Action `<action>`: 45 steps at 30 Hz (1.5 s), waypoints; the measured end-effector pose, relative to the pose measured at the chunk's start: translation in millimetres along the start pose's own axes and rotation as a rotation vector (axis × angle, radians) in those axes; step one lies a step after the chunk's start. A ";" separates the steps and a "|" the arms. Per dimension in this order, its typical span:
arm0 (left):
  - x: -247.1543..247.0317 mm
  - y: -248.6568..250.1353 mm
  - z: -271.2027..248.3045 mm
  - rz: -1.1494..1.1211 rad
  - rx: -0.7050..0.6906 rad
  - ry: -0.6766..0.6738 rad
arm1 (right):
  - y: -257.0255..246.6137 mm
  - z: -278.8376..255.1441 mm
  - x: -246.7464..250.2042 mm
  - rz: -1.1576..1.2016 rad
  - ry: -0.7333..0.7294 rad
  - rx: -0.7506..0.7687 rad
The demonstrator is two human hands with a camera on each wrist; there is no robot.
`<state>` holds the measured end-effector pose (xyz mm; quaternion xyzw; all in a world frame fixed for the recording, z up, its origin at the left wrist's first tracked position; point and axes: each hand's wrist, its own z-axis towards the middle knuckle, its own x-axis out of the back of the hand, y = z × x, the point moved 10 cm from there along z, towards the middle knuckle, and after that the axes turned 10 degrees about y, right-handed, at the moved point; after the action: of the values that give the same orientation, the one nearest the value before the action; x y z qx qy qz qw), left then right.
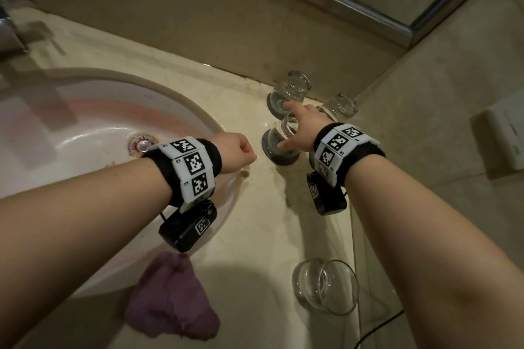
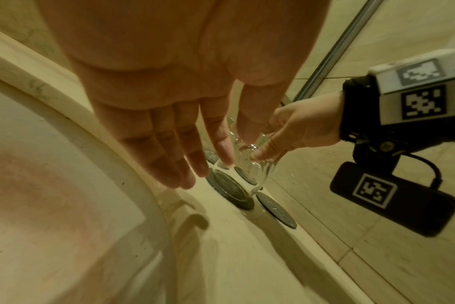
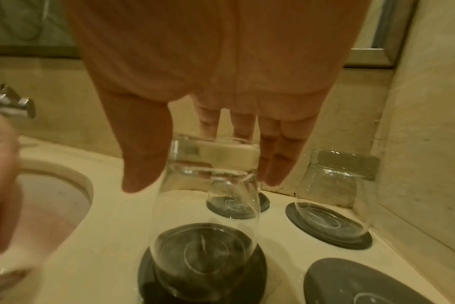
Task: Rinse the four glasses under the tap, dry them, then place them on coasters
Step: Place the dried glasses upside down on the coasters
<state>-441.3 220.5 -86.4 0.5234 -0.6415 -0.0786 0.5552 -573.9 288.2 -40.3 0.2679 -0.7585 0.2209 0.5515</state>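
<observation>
Glasses: three are set upside down on coasters (image 3: 327, 226), the third (image 3: 208, 205) loosely spanned by right hand (image 1: 302, 129) fingers, left hand (image 1: 236, 156) relaxed and empty; fourth (image 1: 326, 286) is left lying on worktop (image 1: 255, 235), one coaster (image 3: 356, 286) unfilled.

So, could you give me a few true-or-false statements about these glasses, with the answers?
1. The glass under the right hand stands upside down on a coaster. True.
2. Another glass lies on its side on the counter. True.
3. The left hand holds the cloth. False: it holds nothing; the purple cloth lies by the sink.
4. Every coaster bears a glass. False: one coaster is bare.
</observation>
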 end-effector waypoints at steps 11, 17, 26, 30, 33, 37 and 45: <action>-61.7 102.6 -78.1 0.227 -0.641 -0.241 | 38.5 -44.8 45.4 0.145 0.142 -0.090; -111.0 111.6 -115.8 0.386 -0.767 -0.409 | 57.5 -84.3 51.6 0.122 0.158 -0.116; -154.2 105.0 -133.3 0.661 -0.808 -0.457 | 79.1 -124.0 31.4 0.179 0.156 -0.177; -158.4 111.7 -137.5 0.700 -0.876 -0.402 | 86.6 -138.4 39.0 0.235 0.216 -0.189; -151.2 114.0 -134.1 0.688 -0.886 -0.367 | 88.7 -145.0 56.4 0.320 0.297 -0.182; -102.7 130.2 -114.2 0.368 -0.751 -0.207 | 87.3 -150.9 81.3 0.403 0.385 -0.166; 4.6 131.4 -74.6 -0.646 -0.252 0.084 | 103.8 -140.0 58.3 1.030 0.288 -0.498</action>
<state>-458.0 310.6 33.8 0.6297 -0.4045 -0.3070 0.5879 -555.3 445.7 52.4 -0.3052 -0.7373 0.3097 0.5171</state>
